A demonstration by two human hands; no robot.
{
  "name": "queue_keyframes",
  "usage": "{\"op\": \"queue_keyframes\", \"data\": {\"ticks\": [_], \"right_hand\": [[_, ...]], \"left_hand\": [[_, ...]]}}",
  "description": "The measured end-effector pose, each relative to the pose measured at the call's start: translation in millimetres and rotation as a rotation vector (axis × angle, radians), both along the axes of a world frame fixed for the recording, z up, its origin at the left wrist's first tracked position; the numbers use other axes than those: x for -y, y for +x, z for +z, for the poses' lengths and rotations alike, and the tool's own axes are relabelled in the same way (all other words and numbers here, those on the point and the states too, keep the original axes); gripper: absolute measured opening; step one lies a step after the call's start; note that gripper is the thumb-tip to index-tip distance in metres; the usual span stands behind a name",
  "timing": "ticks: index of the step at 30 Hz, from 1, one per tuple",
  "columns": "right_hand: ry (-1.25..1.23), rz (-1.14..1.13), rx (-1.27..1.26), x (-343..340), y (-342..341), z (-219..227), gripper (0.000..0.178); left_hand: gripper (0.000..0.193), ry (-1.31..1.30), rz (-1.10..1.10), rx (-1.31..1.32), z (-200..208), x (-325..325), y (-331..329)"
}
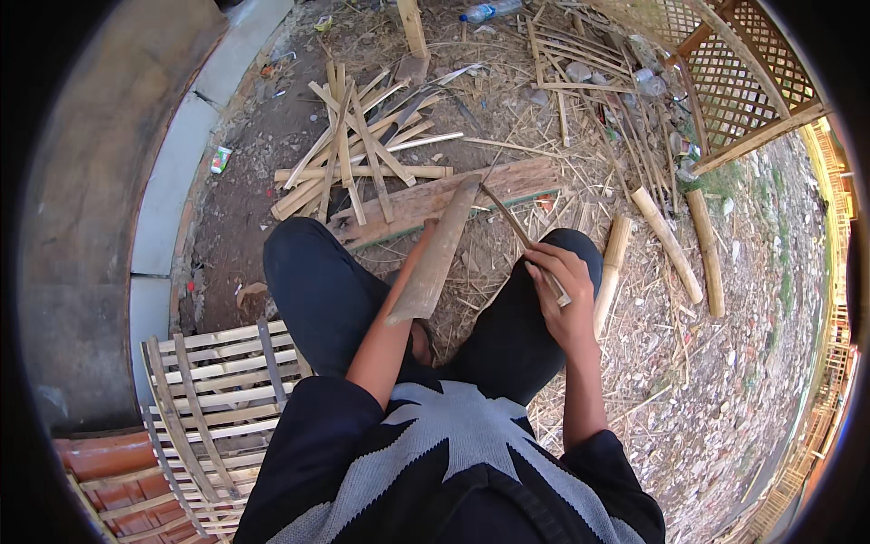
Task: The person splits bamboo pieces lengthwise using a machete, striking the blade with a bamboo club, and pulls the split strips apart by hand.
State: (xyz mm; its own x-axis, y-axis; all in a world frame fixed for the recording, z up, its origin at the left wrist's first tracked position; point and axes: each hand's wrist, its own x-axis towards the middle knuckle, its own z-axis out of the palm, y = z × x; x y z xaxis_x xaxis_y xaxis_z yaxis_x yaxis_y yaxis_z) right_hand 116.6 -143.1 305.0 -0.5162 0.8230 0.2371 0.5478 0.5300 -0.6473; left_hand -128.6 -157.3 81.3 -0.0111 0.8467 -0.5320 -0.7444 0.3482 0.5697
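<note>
A wide piece of split bamboo slants up and away between my knees, raised off the ground. My left hand is behind it and grips it; the bamboo hides most of the fingers. In my right hand, above my right knee, the fingers are wrapped round a long narrow tool that looks like a knife. Its thin dark end points up and left, meeting or nearly meeting the far part of the bamboo. Beyond the bamboo a weathered wooden plank lies on the ground.
Cut bamboo strips lie piled crosswise at the far left. Several thick bamboo lengths rest at the right. A slatted bamboo panel is near my left side. A lattice frame stands far right. Litter and shavings cover the ground.
</note>
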Motion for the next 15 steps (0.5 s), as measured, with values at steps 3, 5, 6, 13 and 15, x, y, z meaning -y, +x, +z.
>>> {"op": "queue_keyframes", "data": {"ticks": [3,5,6,13,15], "right_hand": [[-0.018,-0.211,-0.282,-22,-4,1,0.018],[-0.080,-0.282,-0.342,-38,-2,12,0.016],[-0.092,-0.315,-0.371,-47,0,13,0.017],[-0.090,-0.386,-0.318,-94,20,17,0.026],[-0.100,-0.389,-0.332,-102,28,22,0.026]], "left_hand": [[0.035,0.049,0.005,-0.126,9,-12,2],[0.037,0.093,0.010,-0.234,15,-24,1],[0.038,0.118,0.018,-0.302,16,-30,-2],[0.053,0.002,-0.213,-0.627,70,-51,0],[0.045,0.205,-0.254,-1.016,73,-56,-6]]}}
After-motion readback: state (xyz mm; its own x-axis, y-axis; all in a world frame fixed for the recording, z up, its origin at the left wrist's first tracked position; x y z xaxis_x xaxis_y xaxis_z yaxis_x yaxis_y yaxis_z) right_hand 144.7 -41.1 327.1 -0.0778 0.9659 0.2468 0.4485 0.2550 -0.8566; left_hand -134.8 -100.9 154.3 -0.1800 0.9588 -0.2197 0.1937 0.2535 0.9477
